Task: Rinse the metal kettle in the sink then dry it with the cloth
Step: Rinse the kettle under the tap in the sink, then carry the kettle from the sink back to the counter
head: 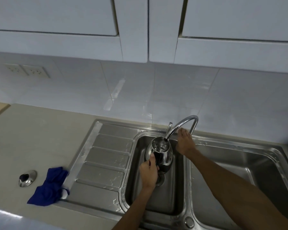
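Observation:
The shiny metal kettle (163, 151) hangs over the left basin of the steel sink (138, 196), its open top right under the curved tap spout (181, 125). My left hand (149, 171) is shut on the kettle's dark handle. At the base of the tap rests my right hand (184, 143), fingers laid flat behind the spout; what it touches is hidden. A crumpled blue cloth (48, 186) lies on the beige counter beside the drainboard. The kettle's lid (27, 178), with a black knob, sits left of the cloth.
A ribbed, wet drainboard (105, 156) lies left of the basin and a second basin (231, 176) lies right. White wall cabinets (140, 30) hang overhead. Two sockets (27, 70) are on the tiled wall at the left.

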{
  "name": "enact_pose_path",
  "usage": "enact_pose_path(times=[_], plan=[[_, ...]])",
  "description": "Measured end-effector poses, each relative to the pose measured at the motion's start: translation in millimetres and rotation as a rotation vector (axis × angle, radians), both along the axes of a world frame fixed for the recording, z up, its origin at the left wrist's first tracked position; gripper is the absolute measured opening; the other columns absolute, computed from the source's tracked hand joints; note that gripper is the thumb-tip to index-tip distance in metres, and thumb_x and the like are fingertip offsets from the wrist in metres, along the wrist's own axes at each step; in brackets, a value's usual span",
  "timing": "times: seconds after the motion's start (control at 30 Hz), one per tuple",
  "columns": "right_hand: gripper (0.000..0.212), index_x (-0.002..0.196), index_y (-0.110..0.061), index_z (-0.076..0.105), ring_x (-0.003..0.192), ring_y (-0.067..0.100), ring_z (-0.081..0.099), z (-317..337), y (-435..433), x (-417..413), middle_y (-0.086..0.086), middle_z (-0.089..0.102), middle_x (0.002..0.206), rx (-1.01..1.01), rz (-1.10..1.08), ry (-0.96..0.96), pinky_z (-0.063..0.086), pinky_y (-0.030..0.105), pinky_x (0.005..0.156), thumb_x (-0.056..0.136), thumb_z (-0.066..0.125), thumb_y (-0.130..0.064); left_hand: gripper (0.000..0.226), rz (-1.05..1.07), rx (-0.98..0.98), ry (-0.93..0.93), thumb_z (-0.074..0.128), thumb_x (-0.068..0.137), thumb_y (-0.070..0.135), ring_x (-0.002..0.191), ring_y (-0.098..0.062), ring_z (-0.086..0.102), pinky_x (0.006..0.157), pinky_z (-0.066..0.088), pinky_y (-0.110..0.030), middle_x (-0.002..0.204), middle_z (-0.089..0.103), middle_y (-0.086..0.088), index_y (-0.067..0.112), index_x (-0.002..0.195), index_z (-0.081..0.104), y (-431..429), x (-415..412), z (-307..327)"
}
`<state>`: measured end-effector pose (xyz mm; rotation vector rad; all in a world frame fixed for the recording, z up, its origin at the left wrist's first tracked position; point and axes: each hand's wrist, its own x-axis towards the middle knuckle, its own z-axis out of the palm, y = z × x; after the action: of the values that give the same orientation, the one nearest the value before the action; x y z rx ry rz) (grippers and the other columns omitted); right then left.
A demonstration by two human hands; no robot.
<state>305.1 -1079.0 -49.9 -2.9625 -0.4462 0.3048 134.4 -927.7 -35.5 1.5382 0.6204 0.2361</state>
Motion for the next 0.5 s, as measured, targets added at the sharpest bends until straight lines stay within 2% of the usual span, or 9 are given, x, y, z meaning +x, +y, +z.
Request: enact_pose_path(times=[0.13, 0.2, 0.3, 0.4, 0.5], plan=[[0.077, 0.154, 0.004, 0.014, 0.152, 0.038, 0.009, 1.9, 1.4, -15.2, 0.025, 0.012, 0.163, 0.112, 0.027, -0.075, 0.008, 0.045, 0.125, 0.089, 0.053, -0.008, 0.056, 0.041, 0.025, 0.006, 0.051, 0.103, 0.032, 0.043, -0.008, 0.054, 0.049, 0.044, -0.023, 0.045, 0.057, 0.002, 0.010, 0.052, 0.059, 2.7, -11.6, 0.8], [0.071, 0.152, 0.005, 0.023, 0.149, 0.042, 0.017, -3.9, 3.1, -24.2, 0.026, 0.022, 0.160, 0.169, 0.043, -0.080, 0.015, 0.048, 0.124, 0.088, 0.054, -0.005, 0.055, 0.056, 0.019, 0.019, 0.051, 0.102, 0.033, 0.043, -0.008, 0.054, 0.048, 0.043, -0.019, 0.046, 0.057, 0.002, 0.010, 0.053, 0.059, 6.3, -19.7, 2.7], [0.057, 0.146, 0.000, 0.039, 0.139, 0.043, 0.037, -11.8, 9.6, -38.1, 0.022, 0.038, 0.152, 0.232, 0.036, -0.010, 0.032, 0.052, 0.116, 0.091, 0.051, -0.008, 0.056, 0.070, 0.005, 0.034, 0.052, 0.102, 0.035, 0.043, -0.010, 0.053, 0.050, 0.042, -0.025, 0.044, 0.054, 0.003, 0.017, 0.049, 0.054, 20.2, -36.8, 3.9], [0.043, 0.139, 0.001, 0.051, 0.130, 0.038, 0.051, -6.2, 33.5, -56.7, 0.023, 0.053, 0.142, 0.325, 0.016, 0.107, 0.036, 0.040, 0.111, 0.098, 0.047, -0.009, 0.055, 0.092, -0.003, 0.034, 0.051, 0.102, 0.035, 0.043, -0.010, 0.050, 0.049, 0.041, -0.025, 0.045, 0.053, 0.003, 0.013, 0.052, 0.057, 40.1, -56.8, 10.5], [0.038, 0.136, -0.004, 0.057, 0.120, 0.022, 0.059, -4.7, 67.7, -72.1, 0.011, 0.062, 0.132, 0.502, -0.097, 0.340, 0.038, 0.027, 0.104, 0.100, 0.050, -0.014, 0.058, 0.099, 0.019, 0.014, 0.048, 0.104, 0.034, 0.042, -0.011, 0.049, 0.048, 0.040, -0.023, 0.044, 0.053, 0.002, 0.008, 0.053, 0.059, 67.8, -76.7, 21.0]])
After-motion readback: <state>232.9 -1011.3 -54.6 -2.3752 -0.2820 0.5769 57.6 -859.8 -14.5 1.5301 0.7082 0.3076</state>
